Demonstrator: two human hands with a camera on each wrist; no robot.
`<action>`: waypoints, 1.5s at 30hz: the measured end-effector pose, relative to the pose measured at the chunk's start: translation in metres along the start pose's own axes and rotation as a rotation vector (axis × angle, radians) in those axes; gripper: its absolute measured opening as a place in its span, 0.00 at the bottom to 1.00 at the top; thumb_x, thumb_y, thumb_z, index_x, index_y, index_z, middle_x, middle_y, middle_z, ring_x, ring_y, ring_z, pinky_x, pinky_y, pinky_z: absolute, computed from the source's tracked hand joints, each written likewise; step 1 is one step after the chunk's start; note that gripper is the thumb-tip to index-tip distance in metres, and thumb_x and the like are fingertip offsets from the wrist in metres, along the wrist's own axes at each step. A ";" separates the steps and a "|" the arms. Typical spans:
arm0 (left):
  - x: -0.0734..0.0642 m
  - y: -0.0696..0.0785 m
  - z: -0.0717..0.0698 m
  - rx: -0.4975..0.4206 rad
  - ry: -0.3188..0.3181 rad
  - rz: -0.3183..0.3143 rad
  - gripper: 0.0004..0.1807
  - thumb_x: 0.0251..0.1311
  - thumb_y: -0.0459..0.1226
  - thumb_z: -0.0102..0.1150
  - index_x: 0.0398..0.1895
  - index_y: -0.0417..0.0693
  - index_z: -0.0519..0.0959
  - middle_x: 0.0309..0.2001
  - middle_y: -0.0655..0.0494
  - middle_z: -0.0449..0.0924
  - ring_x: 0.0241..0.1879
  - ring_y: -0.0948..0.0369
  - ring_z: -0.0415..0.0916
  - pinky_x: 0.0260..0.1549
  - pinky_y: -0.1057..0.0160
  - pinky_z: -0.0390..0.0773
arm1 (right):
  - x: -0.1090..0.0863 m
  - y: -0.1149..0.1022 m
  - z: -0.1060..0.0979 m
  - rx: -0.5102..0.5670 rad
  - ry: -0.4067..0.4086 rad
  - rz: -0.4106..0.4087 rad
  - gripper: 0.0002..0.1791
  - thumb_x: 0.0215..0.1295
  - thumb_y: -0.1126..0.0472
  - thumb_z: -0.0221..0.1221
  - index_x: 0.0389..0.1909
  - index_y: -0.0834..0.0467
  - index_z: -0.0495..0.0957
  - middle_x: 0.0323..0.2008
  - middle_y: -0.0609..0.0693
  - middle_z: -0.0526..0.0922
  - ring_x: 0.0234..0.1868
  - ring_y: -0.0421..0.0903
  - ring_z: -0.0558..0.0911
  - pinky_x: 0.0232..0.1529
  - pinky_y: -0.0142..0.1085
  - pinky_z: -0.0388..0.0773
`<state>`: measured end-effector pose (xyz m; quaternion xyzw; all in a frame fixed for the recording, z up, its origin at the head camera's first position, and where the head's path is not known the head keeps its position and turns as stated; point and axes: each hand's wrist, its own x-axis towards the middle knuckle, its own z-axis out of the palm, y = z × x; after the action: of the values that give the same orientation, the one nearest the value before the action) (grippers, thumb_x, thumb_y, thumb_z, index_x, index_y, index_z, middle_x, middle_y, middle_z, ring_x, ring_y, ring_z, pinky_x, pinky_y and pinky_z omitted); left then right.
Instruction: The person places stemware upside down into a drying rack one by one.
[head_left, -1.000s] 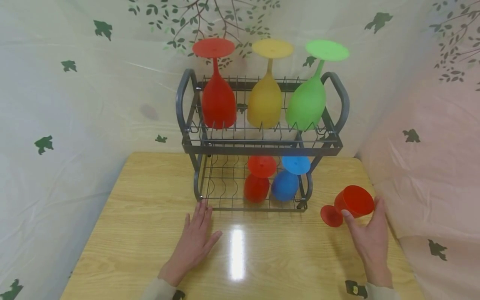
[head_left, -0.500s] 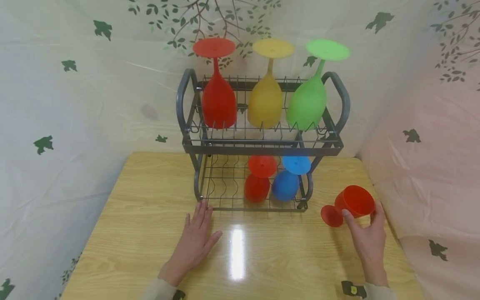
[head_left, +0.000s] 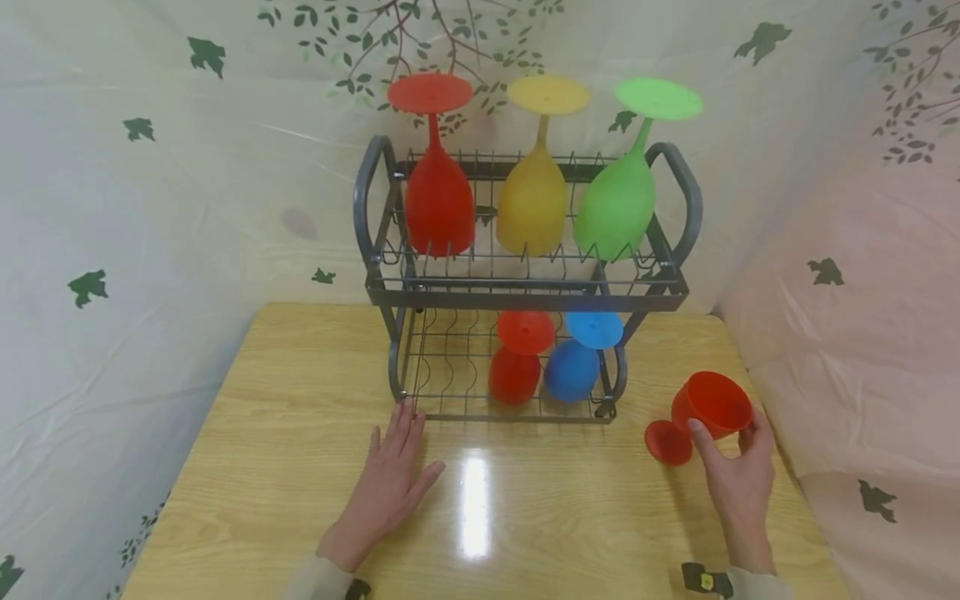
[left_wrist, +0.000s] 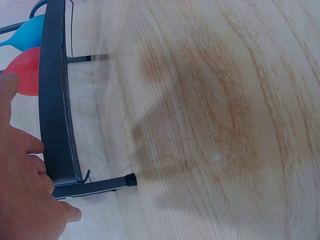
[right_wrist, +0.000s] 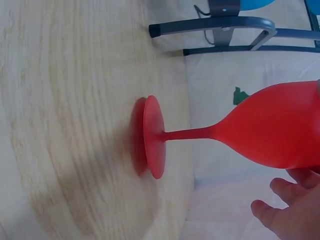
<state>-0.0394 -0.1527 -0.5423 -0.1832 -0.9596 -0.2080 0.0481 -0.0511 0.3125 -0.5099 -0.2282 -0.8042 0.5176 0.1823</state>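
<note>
A red plastic wine glass [head_left: 711,408] is gripped at the bowl by my right hand [head_left: 738,483], thumb on the near side and fingers at the far right. Its mouth faces up toward the head camera. The right wrist view shows its stem and round foot [right_wrist: 155,137] close over the tabletop, with a shadow beside the foot. My left hand [head_left: 390,475] lies with fingers extended, fingertips at the lower front bar of the dark two-tier dish rack [head_left: 525,298]. Up close in the left wrist view, the left fingers [left_wrist: 35,165] meet the rack's frame.
On the upper tier, red [head_left: 440,200], yellow [head_left: 532,200] and green [head_left: 617,204] wine glasses stand upside down. Below them are an upside-down red glass [head_left: 514,375] and a blue one [head_left: 572,371]. A patterned curtain [head_left: 840,333] borders the wooden table [head_left: 570,508].
My right fingers have come in around the red glass's bowl. The glass has since shifted slightly, its foot moving a little toward me and right. The left hand stays put.
</note>
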 end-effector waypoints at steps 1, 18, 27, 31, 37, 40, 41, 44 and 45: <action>0.000 0.000 0.000 0.000 0.001 0.001 0.43 0.77 0.53 0.49 0.79 0.31 0.53 0.82 0.35 0.41 0.81 0.40 0.41 0.70 0.28 0.52 | 0.000 -0.001 0.000 0.008 0.005 -0.006 0.45 0.66 0.56 0.70 0.79 0.53 0.57 0.75 0.56 0.67 0.77 0.51 0.64 0.79 0.40 0.52; 0.001 0.003 -0.001 -0.027 0.000 -0.015 0.43 0.76 0.54 0.50 0.79 0.31 0.53 0.82 0.35 0.40 0.81 0.40 0.39 0.72 0.29 0.50 | -0.022 -0.036 0.002 0.049 0.005 -0.082 0.44 0.61 0.65 0.72 0.76 0.52 0.63 0.66 0.47 0.73 0.72 0.47 0.71 0.71 0.28 0.65; 0.002 0.006 -0.001 -0.067 0.068 -0.005 0.41 0.76 0.52 0.52 0.78 0.30 0.57 0.82 0.35 0.43 0.80 0.39 0.42 0.71 0.29 0.50 | -0.040 -0.051 0.009 0.088 -0.035 -0.134 0.46 0.59 0.69 0.73 0.77 0.55 0.63 0.67 0.48 0.73 0.71 0.46 0.72 0.69 0.24 0.64; 0.003 0.008 -0.002 -0.103 0.111 0.010 0.41 0.74 0.50 0.54 0.77 0.30 0.58 0.81 0.34 0.45 0.80 0.37 0.43 0.71 0.28 0.51 | -0.048 -0.059 0.013 0.098 -0.078 -0.130 0.46 0.59 0.69 0.73 0.77 0.53 0.63 0.68 0.46 0.72 0.72 0.46 0.70 0.73 0.31 0.63; 0.003 0.010 -0.006 -0.148 0.192 0.050 0.40 0.74 0.50 0.54 0.76 0.30 0.60 0.81 0.36 0.45 0.78 0.35 0.46 0.71 0.29 0.52 | -0.060 -0.066 0.020 0.051 -0.142 -0.108 0.47 0.60 0.66 0.73 0.78 0.51 0.62 0.70 0.48 0.71 0.73 0.49 0.69 0.75 0.38 0.63; 0.004 0.012 -0.007 -0.171 0.243 0.084 0.40 0.76 0.51 0.51 0.77 0.31 0.59 0.82 0.38 0.46 0.77 0.34 0.49 0.74 0.36 0.50 | -0.065 -0.069 0.025 0.035 -0.170 -0.131 0.48 0.59 0.66 0.74 0.79 0.51 0.62 0.71 0.48 0.71 0.73 0.50 0.69 0.74 0.39 0.64; 0.005 0.012 -0.007 -0.182 0.259 0.095 0.40 0.76 0.52 0.50 0.78 0.32 0.58 0.81 0.38 0.47 0.77 0.33 0.50 0.76 0.39 0.48 | -0.067 -0.071 0.026 0.027 -0.178 -0.138 0.48 0.59 0.66 0.74 0.79 0.51 0.62 0.71 0.48 0.71 0.72 0.50 0.69 0.74 0.38 0.64; 0.006 0.015 -0.009 -0.226 0.291 0.118 0.40 0.76 0.51 0.51 0.78 0.33 0.58 0.81 0.38 0.50 0.76 0.33 0.53 0.77 0.46 0.48 | -0.072 -0.075 0.029 0.020 -0.209 -0.146 0.48 0.59 0.64 0.75 0.79 0.51 0.62 0.72 0.48 0.70 0.72 0.50 0.68 0.74 0.39 0.65; 0.007 0.017 -0.011 -0.240 0.296 0.121 0.40 0.75 0.51 0.53 0.78 0.33 0.58 0.81 0.38 0.51 0.76 0.33 0.54 0.77 0.46 0.49 | -0.074 -0.077 0.030 0.008 -0.220 -0.144 0.48 0.60 0.63 0.75 0.79 0.50 0.62 0.72 0.48 0.70 0.72 0.50 0.68 0.73 0.41 0.65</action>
<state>-0.0393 -0.1407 -0.5250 -0.2123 -0.8978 -0.3421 0.1787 -0.0198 0.2211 -0.4556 -0.1113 -0.8316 0.5282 0.1306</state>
